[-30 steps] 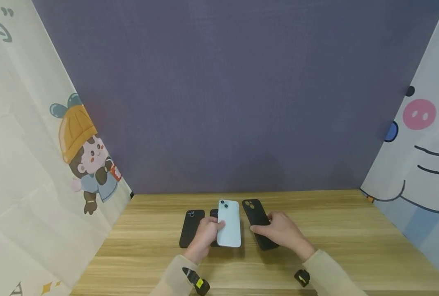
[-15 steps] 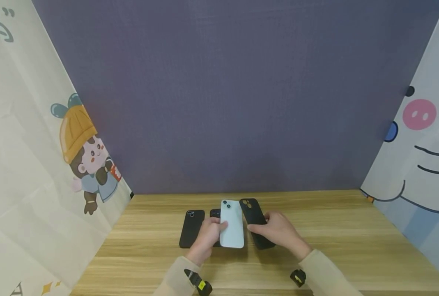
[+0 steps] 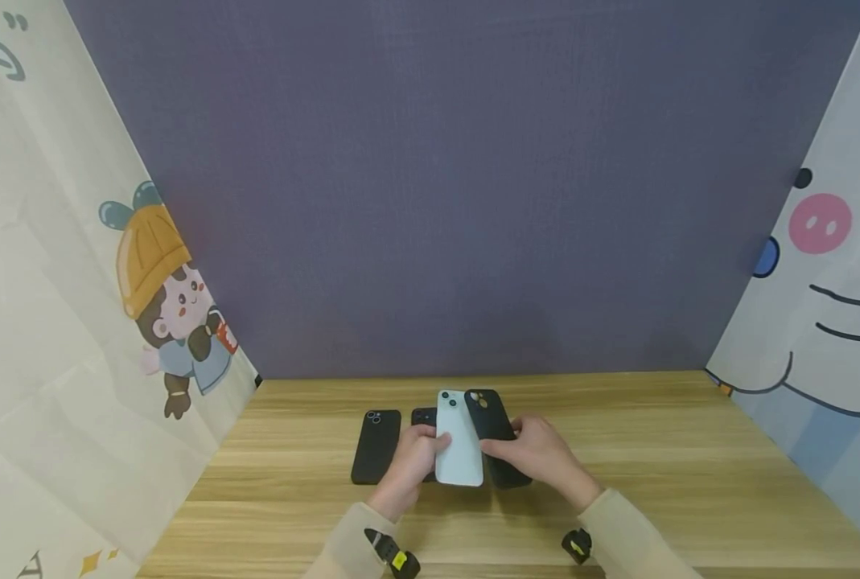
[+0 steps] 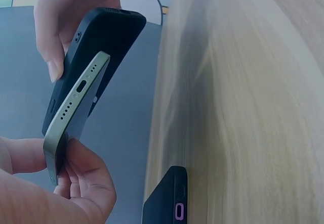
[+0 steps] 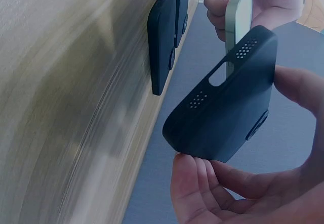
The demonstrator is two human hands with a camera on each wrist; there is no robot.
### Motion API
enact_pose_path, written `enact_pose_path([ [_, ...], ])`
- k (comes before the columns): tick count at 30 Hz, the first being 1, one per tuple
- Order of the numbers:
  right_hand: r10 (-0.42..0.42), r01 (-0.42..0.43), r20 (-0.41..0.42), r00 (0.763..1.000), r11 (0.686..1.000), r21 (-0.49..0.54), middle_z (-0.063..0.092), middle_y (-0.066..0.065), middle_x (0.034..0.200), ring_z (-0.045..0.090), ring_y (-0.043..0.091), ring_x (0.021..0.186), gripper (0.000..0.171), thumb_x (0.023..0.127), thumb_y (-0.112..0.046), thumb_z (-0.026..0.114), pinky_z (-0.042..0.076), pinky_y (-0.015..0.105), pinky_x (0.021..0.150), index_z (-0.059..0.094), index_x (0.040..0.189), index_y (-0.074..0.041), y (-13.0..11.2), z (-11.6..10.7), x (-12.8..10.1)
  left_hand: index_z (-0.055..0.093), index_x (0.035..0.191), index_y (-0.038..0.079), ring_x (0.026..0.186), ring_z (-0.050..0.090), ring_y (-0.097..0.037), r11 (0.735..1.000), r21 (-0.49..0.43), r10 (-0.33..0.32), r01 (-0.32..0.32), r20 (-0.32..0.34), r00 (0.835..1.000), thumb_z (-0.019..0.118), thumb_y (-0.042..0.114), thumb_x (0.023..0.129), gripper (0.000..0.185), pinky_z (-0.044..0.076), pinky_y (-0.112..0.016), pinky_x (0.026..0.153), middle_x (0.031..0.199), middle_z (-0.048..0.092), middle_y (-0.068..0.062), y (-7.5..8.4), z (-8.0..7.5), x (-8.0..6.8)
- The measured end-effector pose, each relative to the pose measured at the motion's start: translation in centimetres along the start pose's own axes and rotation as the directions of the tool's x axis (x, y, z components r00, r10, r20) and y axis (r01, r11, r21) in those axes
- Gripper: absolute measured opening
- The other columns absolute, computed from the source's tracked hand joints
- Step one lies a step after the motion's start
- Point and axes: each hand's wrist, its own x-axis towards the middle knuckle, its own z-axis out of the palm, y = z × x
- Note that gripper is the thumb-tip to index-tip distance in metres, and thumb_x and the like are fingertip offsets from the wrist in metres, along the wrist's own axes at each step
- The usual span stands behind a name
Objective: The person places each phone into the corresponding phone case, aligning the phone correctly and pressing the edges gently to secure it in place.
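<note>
My left hand (image 3: 424, 444) grips a pale green phone (image 3: 459, 441) by its left edge, camera side up, above the wooden table (image 3: 654, 466). My right hand (image 3: 515, 447) holds a black phone case (image 3: 493, 426) right beside it, its left edge tucked just under the phone's right edge. In the left wrist view the phone's bottom edge (image 4: 76, 100) with its port lies against the open side of the case (image 4: 101, 47). In the right wrist view the case (image 5: 228, 107) is pinched between thumb and fingers, with the phone (image 5: 238, 11) behind it.
Two more black cases lie flat on the table left of my hands: one (image 3: 375, 445) stands free, the other (image 3: 423, 416) is mostly hidden behind my left hand. A purple wall closes the back, and printed cartoon sheets stand at both sides.
My right hand has brought the black case leftward up to the phone. My left hand has shifted the phone slightly right, so the gap between them has closed.
</note>
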Motion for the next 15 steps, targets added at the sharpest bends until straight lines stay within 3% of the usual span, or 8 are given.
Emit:
enact_pose_path([
  [15,-0.007,0.007,0.002,1.0,0.999,0.048,0.069,0.01,0.088,0.064,0.02,0.076,0.065,0.077,-0.049,0.083,0.054,0.035,0.063,0.067,0.104,0.008,-0.22,0.58,0.13,0.058,0.121,-0.01,0.094,0.065,-0.023,1.0,0.001,0.008,-0.008,0.02,1.0,0.057,0.019,0.102,0.035,0.056,-0.04,0.08,0.109,0.065,-0.014,-0.36,0.3,0.2],
])
